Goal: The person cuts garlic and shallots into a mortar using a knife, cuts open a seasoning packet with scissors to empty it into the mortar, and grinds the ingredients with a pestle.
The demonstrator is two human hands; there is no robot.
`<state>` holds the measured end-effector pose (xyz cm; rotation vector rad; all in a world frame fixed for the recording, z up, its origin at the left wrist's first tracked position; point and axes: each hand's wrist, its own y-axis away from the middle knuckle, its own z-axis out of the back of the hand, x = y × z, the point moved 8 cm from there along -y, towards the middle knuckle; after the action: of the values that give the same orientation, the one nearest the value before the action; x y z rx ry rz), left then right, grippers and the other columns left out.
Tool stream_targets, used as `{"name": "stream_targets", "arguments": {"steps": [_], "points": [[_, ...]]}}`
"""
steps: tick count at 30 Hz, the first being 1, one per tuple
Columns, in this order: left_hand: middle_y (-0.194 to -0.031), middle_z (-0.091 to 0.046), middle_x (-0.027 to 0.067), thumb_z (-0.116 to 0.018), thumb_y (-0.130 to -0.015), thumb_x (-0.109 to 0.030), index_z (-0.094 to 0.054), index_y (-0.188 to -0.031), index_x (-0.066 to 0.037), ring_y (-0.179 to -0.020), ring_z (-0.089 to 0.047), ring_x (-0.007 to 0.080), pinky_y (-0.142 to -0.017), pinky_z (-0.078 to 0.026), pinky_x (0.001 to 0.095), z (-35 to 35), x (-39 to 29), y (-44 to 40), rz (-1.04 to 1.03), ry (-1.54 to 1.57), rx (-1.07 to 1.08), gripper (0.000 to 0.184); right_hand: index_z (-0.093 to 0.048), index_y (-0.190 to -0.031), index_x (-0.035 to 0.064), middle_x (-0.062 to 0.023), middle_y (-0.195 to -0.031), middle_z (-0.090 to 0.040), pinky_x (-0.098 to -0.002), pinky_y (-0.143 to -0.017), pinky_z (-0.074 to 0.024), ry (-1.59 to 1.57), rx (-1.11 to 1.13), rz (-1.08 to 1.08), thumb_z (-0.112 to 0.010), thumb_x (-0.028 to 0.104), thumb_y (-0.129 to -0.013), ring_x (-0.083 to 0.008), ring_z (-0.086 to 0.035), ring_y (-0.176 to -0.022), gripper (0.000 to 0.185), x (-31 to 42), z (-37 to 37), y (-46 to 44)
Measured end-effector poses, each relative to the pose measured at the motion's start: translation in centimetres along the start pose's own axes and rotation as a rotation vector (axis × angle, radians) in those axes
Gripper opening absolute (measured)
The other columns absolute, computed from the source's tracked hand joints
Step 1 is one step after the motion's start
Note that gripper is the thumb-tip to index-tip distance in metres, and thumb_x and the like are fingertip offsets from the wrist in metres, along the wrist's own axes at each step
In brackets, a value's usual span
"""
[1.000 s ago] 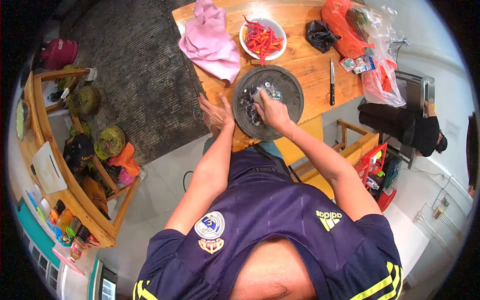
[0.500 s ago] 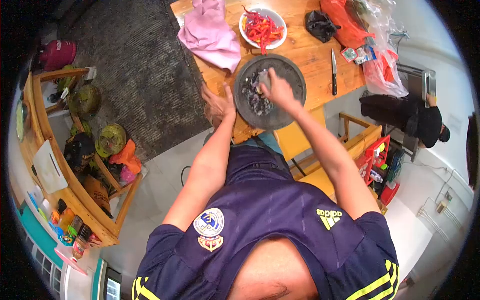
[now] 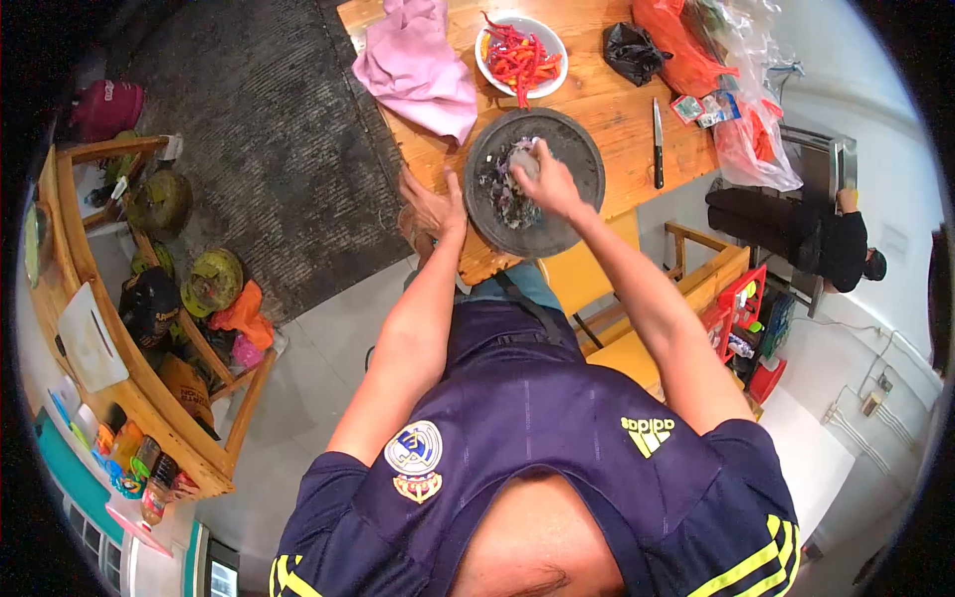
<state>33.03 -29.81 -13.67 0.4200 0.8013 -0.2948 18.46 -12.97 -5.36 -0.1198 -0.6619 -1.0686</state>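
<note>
A round dark stone mortar (image 3: 577,144) sits near the front edge of the wooden table, with crushed purplish and whitish pieces (image 3: 509,207) in its middle. My right hand (image 3: 552,187) is closed round a grey stone pestle (image 3: 523,160), pressed into those pieces; motion blurs it a little. My left hand (image 3: 434,207) lies at the mortar's left side by the table corner, thumb and fingers apart and holding nothing. Its thumb is at the rim; whether it touches I cannot tell. Behind the mortar stands a white bowl (image 3: 481,70) of cut red and orange chillies (image 3: 521,55).
A pink cloth (image 3: 418,70) lies left of the bowl. On the right are a black-handled knife (image 3: 658,144), a black plastic bag (image 3: 635,54) and orange and clear bags (image 3: 756,139). A person in black (image 3: 836,239) stands farther right. Wooden shelving (image 3: 189,428) is at left.
My right hand and the pestle have shifted slightly within the mortar. My left hand keeps its place. The whole view has moved slightly.
</note>
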Motion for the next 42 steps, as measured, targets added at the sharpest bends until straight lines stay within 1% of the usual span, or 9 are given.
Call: {"name": "stream_targets", "arguments": {"steps": [12,18,19,20,23,30,32,36,42], "points": [[-0.139,-0.037,0.0222,-0.056,-0.087,-0.044,-0.026,-0.145,-0.008,-0.123,-0.043,0.0410,-0.098,-0.039,0.0502,0.9,-1.2,0.7,-0.165,0.074,-0.052,0.074,-0.041,-0.119,0.0083,-0.0283,-0.091,-0.064,-0.0537,-0.075,-0.0505,0.088,0.159,-0.105,-0.063,0.036,-0.081,-0.0459,-0.063,-0.086,0.052,-2.0,-1.3,-2.4],[-0.138,-0.039,0.0246,-0.050,-0.093,-0.033,-0.025,-0.145,-0.006,-0.124,-0.042,0.0409,-0.101,-0.036,0.0497,1.2,2.2,5.4,-0.028,-0.034,-0.034,0.063,-0.047,-0.115,0.0052,-0.0270,-0.082,-0.064,-0.0526,-0.059,-0.0499,0.139,0.074,0.105,-0.063,0.040,-0.083,-0.0412,-0.065,-0.068,0.050,-2.1,-1.0,-3.4],[-0.137,-0.041,0.0249,-0.050,-0.092,-0.034,-0.026,-0.144,-0.006,-0.124,-0.043,0.0413,-0.101,-0.036,0.0489,1.1,2.2,5.0,-0.039,-0.032,-0.028,0.064,-0.048,-0.111,0.0031,-0.0213,-0.083,-0.065,-0.0458,-0.061,-0.0513,-0.241,0.479,-0.394,-0.063,0.042,-0.083,-0.0321,-0.066,-0.070,0.050,-2.5,-0.6,-3.4],[-0.137,-0.041,0.0247,-0.051,-0.092,-0.033,-0.027,-0.144,-0.006,-0.123,-0.043,0.0414,-0.101,-0.036,0.0487,1.1,2.2,5.1,-0.052,-0.017,-0.017,0.064,-0.048,-0.109,0.0017,-0.0168,-0.088,-0.065,-0.0398,-0.064,-0.0510,-0.208,0.832,-0.447,-0.063,0.045,-0.082,-0.0250,-0.065,-0.072,0.053,-3.9,-2.0,-3.5],[-0.136,-0.043,0.0238,-0.051,-0.091,-0.036,-0.027,-0.144,-0.007,-0.121,-0.045,0.0422,-0.098,-0.038,0.0479,0.0,3.3,4.8,-0.132,-0.001,-0.086,0.065,-0.045,-0.116,0.0059,-0.0240,-0.082,-0.067,-0.0510,-0.070,-0.0517,0.182,0.113,0.109,-0.064,0.036,-0.083,-0.0447,-0.065,-0.074,0.049,1.1,-1.8,0.0],[-0.136,-0.045,0.0222,-0.055,-0.089,-0.044,-0.025,-0.145,-0.013,-0.112,-0.052,0.0435,-0.091,-0.043,0.0503,0.9,1.8,5.2,0.007,-0.086,-0.003,0.071,-0.044,-0.113,0.0081,-0.0259,-0.084,-0.065,-0.0520,-0.069,-0.0507,0.193,0.115,0.090,-0.062,0.036,-0.085,-0.0425,-0.065,-0.078,0.043,1.9,-1.7,-1.3],[-0.134,-0.046,0.0221,-0.056,-0.088,-0.042,-0.025,-0.145,-0.012,-0.115,-0.050,0.0427,-0.092,-0.042,0.0503,1.1,2.1,5.6,-0.008,-0.105,-0.003,0.072,-0.045,-0.117,0.0034,-0.0264,-0.093,-0.065,-0.0502,-0.074,-0.0514,-0.156,0.495,-0.148,-0.062,0.038,-0.085,-0.0416,-0.065,-0.085,0.050,-0.3,-1.3,-2.6],[-0.134,-0.045,0.0219,-0.056,-0.087,-0.044,-0.025,-0.145,-0.011,-0.118,-0.049,0.0421,-0.092,-0.043,0.0491,1.4,1.2,5.6,-0.006,-0.123,-0.017,0.074,-0.042,-0.127,0.0012,-0.0300,-0.101,-0.062,-0.0508,-0.078,-0.0500,0.284,0.212,0.050,-0.062,0.038,-0.084,-0.0436,-0.062,-0.092,0.060,1.8,-2.5,3.2],[-0.133,-0.046,0.0225,-0.056,-0.087,-0.045,-0.026,-0.144,-0.011,-0.117,-0.049,0.0423,-0.091,-0.043,0.0495,1.6,1.1,5.0,-0.028,-0.120,-0.043,0.073,-0.045,-0.117,0.0109,-0.0282,-0.086,-0.064,-0.0537,-0.071,-0.0505,0.074,0.155,0.016,-0.062,0.035,-0.084,-0.0441,-0.064,-0.081,0.044,-0.2,-1.5,-0.5]]}}
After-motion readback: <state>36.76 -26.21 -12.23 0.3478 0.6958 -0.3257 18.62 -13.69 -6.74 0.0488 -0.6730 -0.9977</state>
